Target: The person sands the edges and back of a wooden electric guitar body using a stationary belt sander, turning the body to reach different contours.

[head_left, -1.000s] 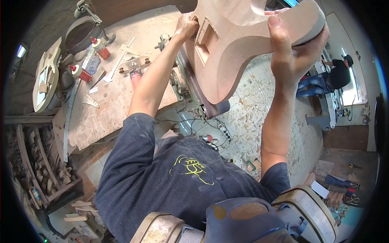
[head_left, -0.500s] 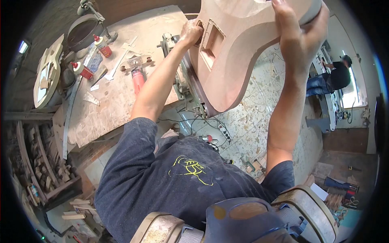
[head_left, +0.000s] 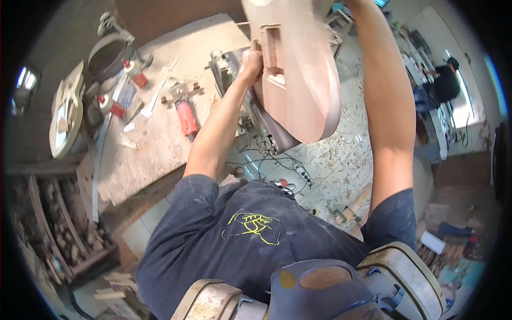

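Note:
A bare wooden guitar body (head_left: 306, 80) with a routed rectangular cavity rests tilted against the dark belt of a belt sander (head_left: 269, 128). My left hand (head_left: 250, 65) is closed on the guitar body's left edge, beside the cavity, with its fingertips partly hidden. My right forearm reaches up past the body's right side; the hand itself lies beyond the upper edge of the view. The far end of the body is also cut off there, and its right part is smeared by motion.
The workbench (head_left: 154, 154) at left holds two red-and-white bottles (head_left: 134, 73), a red-handled tool (head_left: 186, 118) and a metal ruler (head_left: 97, 170). Another guitar body (head_left: 68, 109) leans at far left. Cables (head_left: 261, 165) cross the floor. A co-worker (head_left: 445, 82) stands at far right.
The guitar body has turned, its near rounded end swinging right and its face narrowing in view. My right hand has moved up out of view; my left keeps hold.

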`<action>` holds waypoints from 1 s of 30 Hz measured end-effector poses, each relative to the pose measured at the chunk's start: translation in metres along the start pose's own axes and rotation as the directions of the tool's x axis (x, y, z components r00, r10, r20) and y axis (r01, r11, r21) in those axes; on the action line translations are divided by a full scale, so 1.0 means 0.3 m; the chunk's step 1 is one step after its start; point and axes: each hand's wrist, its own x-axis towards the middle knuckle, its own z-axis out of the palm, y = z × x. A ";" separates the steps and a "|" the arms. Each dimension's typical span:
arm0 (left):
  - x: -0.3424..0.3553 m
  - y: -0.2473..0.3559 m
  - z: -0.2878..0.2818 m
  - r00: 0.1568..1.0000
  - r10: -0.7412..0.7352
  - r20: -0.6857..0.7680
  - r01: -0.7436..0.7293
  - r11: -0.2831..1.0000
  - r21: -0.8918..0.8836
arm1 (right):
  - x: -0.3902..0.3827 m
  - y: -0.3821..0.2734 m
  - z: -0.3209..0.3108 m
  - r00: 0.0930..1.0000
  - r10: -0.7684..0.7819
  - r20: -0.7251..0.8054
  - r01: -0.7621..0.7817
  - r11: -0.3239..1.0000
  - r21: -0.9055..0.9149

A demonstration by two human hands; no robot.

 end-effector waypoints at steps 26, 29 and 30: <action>-0.748 0.101 0.716 0.519 -0.554 0.651 0.655 0.747 0.114 | -1.466 0.569 -0.239 0.312 0.923 0.225 -0.639 0.028 0.769; -0.742 0.002 0.684 0.384 -0.441 0.811 0.726 0.687 0.030 | -1.568 0.291 -0.139 0.297 0.821 0.488 -0.392 -0.361 0.846; -0.765 -0.017 0.703 0.299 -0.427 0.853 0.805 0.594 0.016 | -1.608 0.235 -0.143 0.343 0.788 0.511 -0.313 -0.417 0.853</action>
